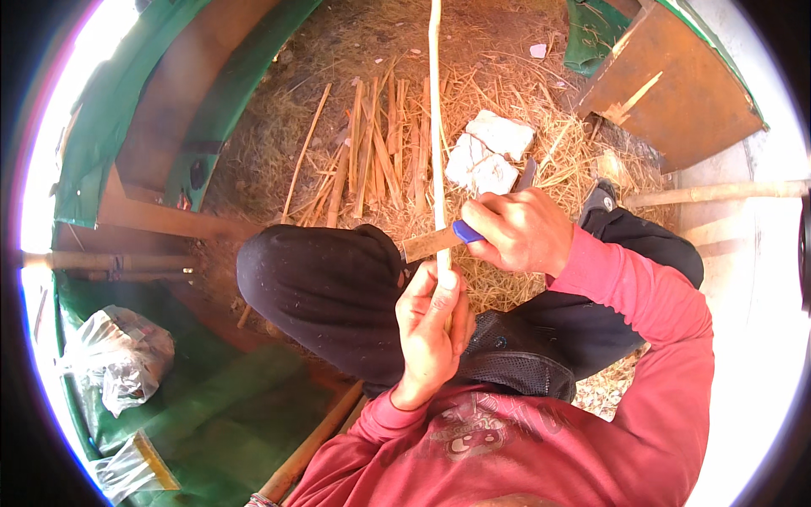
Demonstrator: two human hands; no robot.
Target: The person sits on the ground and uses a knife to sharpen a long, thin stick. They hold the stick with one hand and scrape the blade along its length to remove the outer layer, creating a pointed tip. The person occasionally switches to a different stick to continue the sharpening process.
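A long pale bamboo strip (437, 127) runs from the top edge down to my lap. My left hand (432, 325) grips its near end, thumb laid along it. In my right hand (524, 232) is a knife (431, 243) with a blue handle end, the fist closed round the grip. Its broad brownish blade points left and lies across the strip, just above my left fingertips. Part of the handle is hidden inside the fist.
Beyond my knees, split bamboo pieces (380, 152) lie on straw-strewn ground beside white broken blocks (490, 150). A brown board (676, 89) leans at the upper right. Clear plastic bags (122, 355) rest on green sheeting (228, 422) at left. A pole (718, 193) juts in from the right.
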